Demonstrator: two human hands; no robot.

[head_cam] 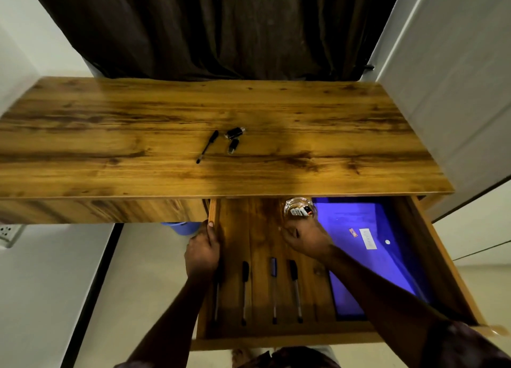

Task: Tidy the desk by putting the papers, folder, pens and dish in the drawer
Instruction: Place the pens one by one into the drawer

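The wooden drawer (282,337) stands pulled out under the desk top (110,135). A blue folder (367,246) lies flat in its right half. Several pens (273,287) lie side by side on its floor at the front. A small glass dish (298,210) with small items in it sits at the back of the drawer, beside the folder. My right hand (307,237) is inside the drawer with its fingers at the dish's near rim; the grip is hidden. My left hand (203,253) grips the drawer's left side wall. One black pen (207,146) lies on the desk top.
Two small dark capped objects (234,132) lie beside the pen on the desk. A dark curtain (221,27) hangs behind the desk. A blue bin (182,227) stands below the desk to the left of the drawer. A wall socket (8,232) is at far left.
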